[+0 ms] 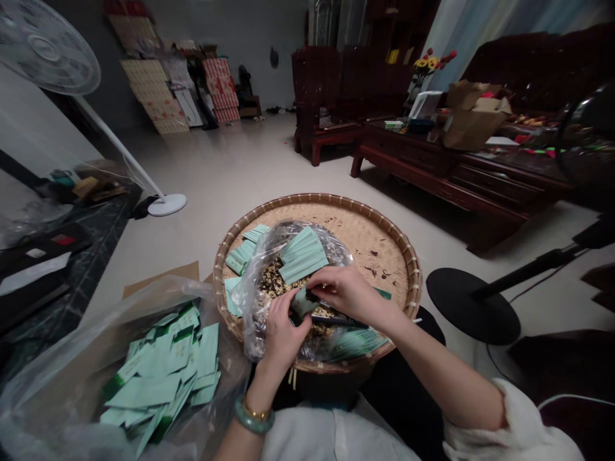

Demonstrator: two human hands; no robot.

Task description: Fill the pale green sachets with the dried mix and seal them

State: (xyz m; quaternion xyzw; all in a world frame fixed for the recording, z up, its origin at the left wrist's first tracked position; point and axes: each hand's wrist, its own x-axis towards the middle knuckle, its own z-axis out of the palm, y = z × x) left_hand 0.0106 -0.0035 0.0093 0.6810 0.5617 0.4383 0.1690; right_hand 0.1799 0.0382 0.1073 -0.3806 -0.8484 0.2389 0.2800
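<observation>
A pale green paper sachet (302,302), dark green at one edge and slightly creased, pinched between both hands at the mouth of a crinkled clear plastic bag (269,256); that bag slumped on a round woven bamboo tray (379,256), its inside heaped with dark flakes and pale crumbs of some dried, loose material (281,286); a small stack of matching green sachets (302,255) lying on top of the bag, just above the hands.

Left hand (283,339) rising from the near edge of the tray, wrist tilted, fingers curled in around the lower side of the sachet; right hand (348,294) reaching across from the right, back of the hand upward, fingers bent down over the sachet's top; a narrow grip from both sides, fingertips nearly meeting, holding the sachet firmly; a thin black strip (331,320) just under the right hand, too shadowed to identify.

A smooth jade bangle (254,416) and a thin gold bracelet (255,410) around the left wrist; a fluffy white cuff (504,422) at the right forearm; coarse, pale bamboo weave across the tray, its rim bound in tight loops, dark specks scattered over the bare part; loose sachets fanned along the tray's left side (243,253) and lower right (358,342); a larger pile of sachets (161,378) in a second clear bag (86,358) beside the tray, to the left.
</observation>
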